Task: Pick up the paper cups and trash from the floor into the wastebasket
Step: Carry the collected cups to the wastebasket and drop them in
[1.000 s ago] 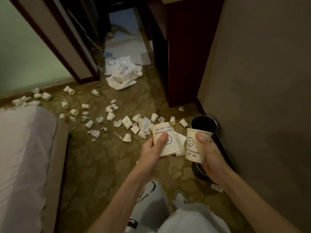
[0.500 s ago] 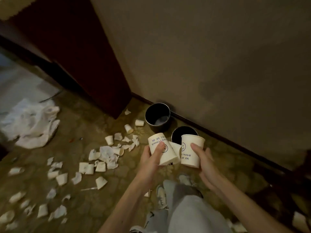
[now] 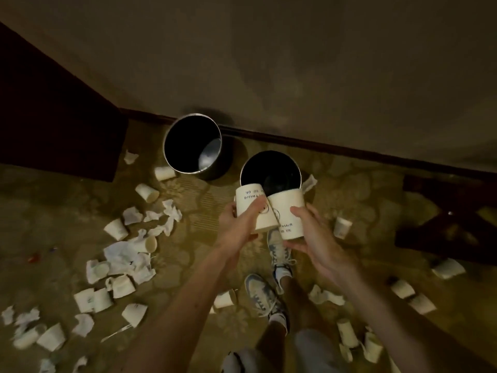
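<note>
Two white paper cups with printed faces are in my hands, both tipped upside down side by side. My left hand grips the left cup and my right hand holds the right cup between thumb and fingers. Both cups hang over the near edge of a dark round wastebasket by the wall. A second dark wastebasket stands to its left. Several more paper cups and crumpled tissues lie on the patterned carpet.
A dark wooden cabinet stands at the left against the wall. Dark furniture sits at the right. My shoes are below my hands. More cups lie on the carpet to the right and around my feet.
The view has swung down over the wastebaskets. Both hands have tipped their cups over and moved them closer to the near wastebasket's rim.
</note>
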Motion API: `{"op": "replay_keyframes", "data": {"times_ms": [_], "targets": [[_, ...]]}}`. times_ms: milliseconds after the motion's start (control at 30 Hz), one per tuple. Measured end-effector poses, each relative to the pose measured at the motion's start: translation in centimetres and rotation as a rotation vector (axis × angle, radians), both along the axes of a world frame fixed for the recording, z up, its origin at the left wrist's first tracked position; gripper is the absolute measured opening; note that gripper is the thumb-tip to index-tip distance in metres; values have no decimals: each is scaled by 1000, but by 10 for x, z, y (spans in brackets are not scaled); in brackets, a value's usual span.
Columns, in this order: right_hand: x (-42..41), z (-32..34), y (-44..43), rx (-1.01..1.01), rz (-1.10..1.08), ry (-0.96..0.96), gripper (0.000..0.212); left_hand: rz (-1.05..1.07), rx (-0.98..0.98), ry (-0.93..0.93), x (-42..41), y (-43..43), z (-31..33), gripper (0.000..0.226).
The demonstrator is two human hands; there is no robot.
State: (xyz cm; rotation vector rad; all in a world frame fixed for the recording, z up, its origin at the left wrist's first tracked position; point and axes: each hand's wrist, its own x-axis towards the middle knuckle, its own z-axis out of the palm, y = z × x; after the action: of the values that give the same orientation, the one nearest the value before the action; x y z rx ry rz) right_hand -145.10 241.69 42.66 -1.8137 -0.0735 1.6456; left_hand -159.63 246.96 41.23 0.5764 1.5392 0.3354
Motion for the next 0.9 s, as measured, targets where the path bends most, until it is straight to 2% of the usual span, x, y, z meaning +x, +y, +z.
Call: {"op": "replay_keyframes", "data": {"times_ms": [200, 400, 500, 600, 667, 733, 833, 900], "targets": [[16, -133, 31, -136, -15, -112, 43, -98, -30, 54, 28, 41, -143, 51], [38, -216, 65, -87, 1, -80, 48, -55, -53, 119, 56, 80, -234, 56], [46, -244, 75, -64, 95, -52, 32, -137, -34, 164, 64, 84, -266, 61], [51, -260, 78, -67, 118, -31, 35, -202, -27, 156, 66, 82, -287, 52], [53, -264, 76, -81, 139, -31, 38, -246, -53, 177, 65, 81, -293, 56], [55, -262, 69, -66, 198, -23, 32, -312, -44, 197, 64, 80, -291, 54], [61, -251, 53, -67, 244, -32, 21, -471, 72, 255, 62, 81, -277, 32], [65, -239, 39, -88, 193, -74, 17, -575, 184, 301, 62, 80, -261, 23]]}}
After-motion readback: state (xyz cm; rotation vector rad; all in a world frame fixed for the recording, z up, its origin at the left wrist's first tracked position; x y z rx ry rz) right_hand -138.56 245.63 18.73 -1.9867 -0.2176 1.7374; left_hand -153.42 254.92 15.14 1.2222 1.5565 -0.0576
